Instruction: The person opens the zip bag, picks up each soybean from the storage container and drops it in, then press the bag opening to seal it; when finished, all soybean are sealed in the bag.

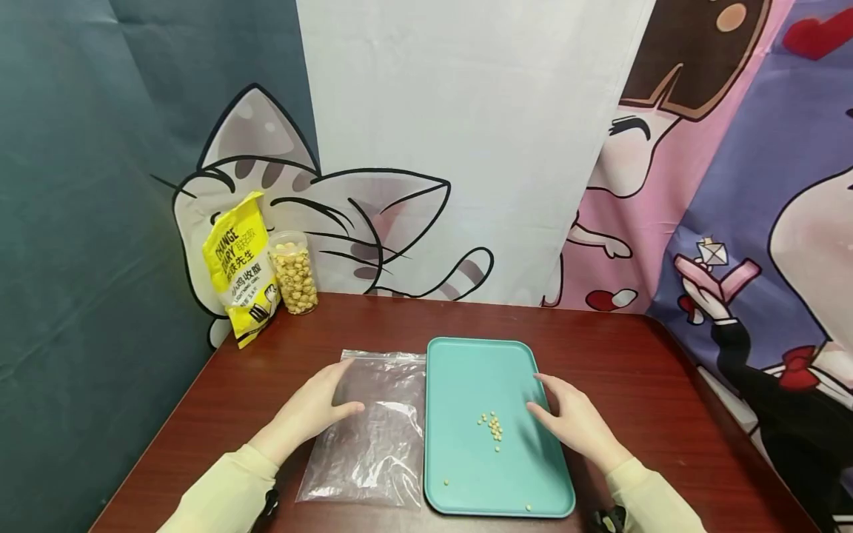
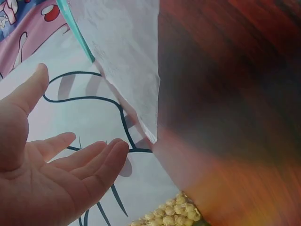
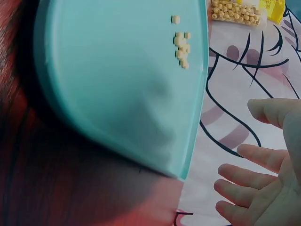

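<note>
A clear zip bag [image 1: 376, 444] lies flat on the table, its zip edge at the far end. My left hand [image 1: 313, 407] hovers over the bag's left side, fingers extended and holding nothing. Right beside the bag, a teal tray [image 1: 460, 385] carries several small pale yellow pellets [image 1: 494, 428], most in a loose cluster near the middle. Over the tray's right edge is my right hand [image 1: 576, 418], thumb and fingers spread, nothing in its grasp. In the right wrist view its fingers [image 3: 244, 179] are relaxed and apart.
At the back left corner stands a clear jar [image 1: 295, 277] of round yellowish puffed pieces. A yellow snack bag [image 1: 243, 270] leans next to it. A printed cloth [image 1: 466, 148] hangs behind the brown table [image 1: 640, 377].
</note>
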`<action>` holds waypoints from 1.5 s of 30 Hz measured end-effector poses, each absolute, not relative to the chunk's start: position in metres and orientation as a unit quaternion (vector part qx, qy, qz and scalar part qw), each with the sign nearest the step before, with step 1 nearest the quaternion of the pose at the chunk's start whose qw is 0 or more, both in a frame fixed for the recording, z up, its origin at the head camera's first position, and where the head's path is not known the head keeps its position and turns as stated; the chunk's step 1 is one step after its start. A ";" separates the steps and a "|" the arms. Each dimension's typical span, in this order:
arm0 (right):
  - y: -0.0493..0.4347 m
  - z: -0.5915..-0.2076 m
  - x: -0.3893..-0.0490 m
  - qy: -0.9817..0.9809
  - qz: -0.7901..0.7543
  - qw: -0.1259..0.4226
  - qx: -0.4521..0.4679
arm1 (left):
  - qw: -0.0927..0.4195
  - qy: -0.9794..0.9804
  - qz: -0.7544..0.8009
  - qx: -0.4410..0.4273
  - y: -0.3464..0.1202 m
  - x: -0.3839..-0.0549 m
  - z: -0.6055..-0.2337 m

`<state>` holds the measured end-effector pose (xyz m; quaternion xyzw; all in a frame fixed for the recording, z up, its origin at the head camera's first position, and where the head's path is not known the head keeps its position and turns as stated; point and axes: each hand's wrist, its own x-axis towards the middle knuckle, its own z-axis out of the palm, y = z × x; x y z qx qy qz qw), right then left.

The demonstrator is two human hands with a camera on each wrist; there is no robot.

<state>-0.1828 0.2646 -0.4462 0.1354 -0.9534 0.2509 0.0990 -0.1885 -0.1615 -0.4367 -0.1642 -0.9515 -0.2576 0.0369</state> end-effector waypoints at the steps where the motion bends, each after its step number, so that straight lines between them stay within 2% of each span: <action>1: 0.263 -0.447 -0.183 -0.953 0.252 0.098 0.134 | 0.034 -0.952 -0.258 -0.163 -0.161 -0.189 -0.437; 33: 0.191 -0.458 -0.217 -0.934 0.304 0.075 0.173 | -0.009 -0.958 -0.255 -0.133 -0.141 -0.212 -0.449; 45: 0.167 -0.458 -0.224 -0.926 0.322 0.072 0.181 | -0.008 -0.962 -0.239 -0.134 -0.130 -0.221 -0.451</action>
